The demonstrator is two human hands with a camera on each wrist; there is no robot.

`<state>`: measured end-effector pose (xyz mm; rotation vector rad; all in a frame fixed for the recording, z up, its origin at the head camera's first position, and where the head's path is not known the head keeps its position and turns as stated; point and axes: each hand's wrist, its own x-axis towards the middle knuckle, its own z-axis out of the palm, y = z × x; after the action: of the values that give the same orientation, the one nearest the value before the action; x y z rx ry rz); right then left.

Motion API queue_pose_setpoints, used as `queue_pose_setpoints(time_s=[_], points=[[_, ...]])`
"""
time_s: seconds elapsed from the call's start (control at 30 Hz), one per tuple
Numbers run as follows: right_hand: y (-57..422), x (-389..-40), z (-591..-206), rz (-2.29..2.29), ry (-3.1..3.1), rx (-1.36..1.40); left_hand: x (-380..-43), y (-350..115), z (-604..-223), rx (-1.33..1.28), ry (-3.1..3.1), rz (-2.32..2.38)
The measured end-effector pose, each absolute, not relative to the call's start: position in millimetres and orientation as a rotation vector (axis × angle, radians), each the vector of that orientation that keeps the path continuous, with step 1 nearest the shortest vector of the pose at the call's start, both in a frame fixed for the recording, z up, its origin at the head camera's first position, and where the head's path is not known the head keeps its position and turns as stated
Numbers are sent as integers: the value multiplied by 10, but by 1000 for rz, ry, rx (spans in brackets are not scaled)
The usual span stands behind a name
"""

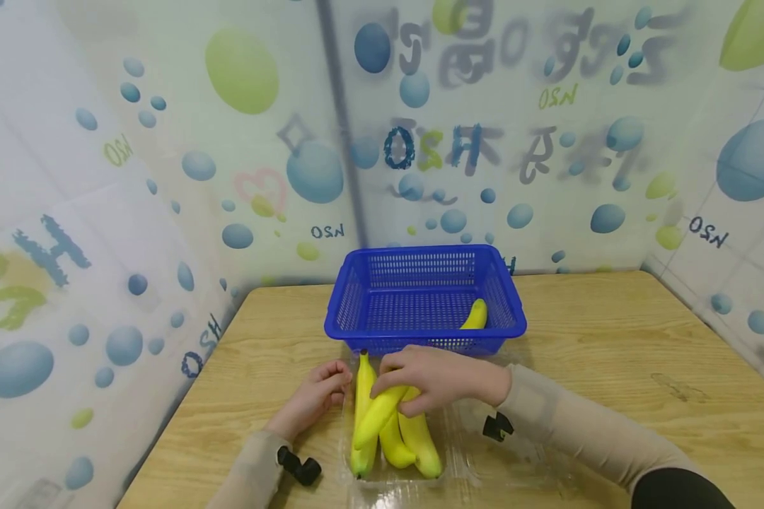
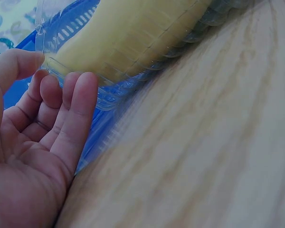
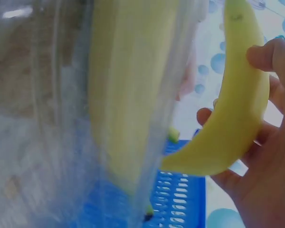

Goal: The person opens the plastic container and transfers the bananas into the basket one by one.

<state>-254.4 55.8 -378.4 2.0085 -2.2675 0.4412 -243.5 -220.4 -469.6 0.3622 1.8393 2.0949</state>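
Note:
A yellow banana (image 1: 375, 418) is gripped by my right hand (image 1: 442, 375), its thumb and fingers curled round it. It tilts above several bananas (image 1: 424, 445) that lie in a clear plastic box (image 2: 107, 97). The right wrist view shows the held banana (image 3: 235, 109) apart from the box wall. At the box's left side, my left hand (image 1: 315, 396) pinches the rim between thumb and fingertips. In the left wrist view, a banana (image 2: 133, 33) shows through the clear wall beside those fingers.
A blue plastic basket (image 1: 426, 335) stands just behind the box, with one banana (image 1: 477, 313) at its right side. The box's clear lid (image 1: 503, 463) lies spread to the right on the wooden table (image 1: 611, 353). Printed curtains (image 1: 261, 155) hang behind and beside the table.

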Motion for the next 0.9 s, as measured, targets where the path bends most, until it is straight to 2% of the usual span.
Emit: queue_pose_setpoints(time_s=[0.27, 0.9], points=[[469, -2551, -3940, 435, -2403, 2070, -2437, -2210, -4700, 348, 1868, 2076], [493, -2512, -3950, 232, -2485, 1866, -2444, -2209, -4708, 349, 1871, 2072]])
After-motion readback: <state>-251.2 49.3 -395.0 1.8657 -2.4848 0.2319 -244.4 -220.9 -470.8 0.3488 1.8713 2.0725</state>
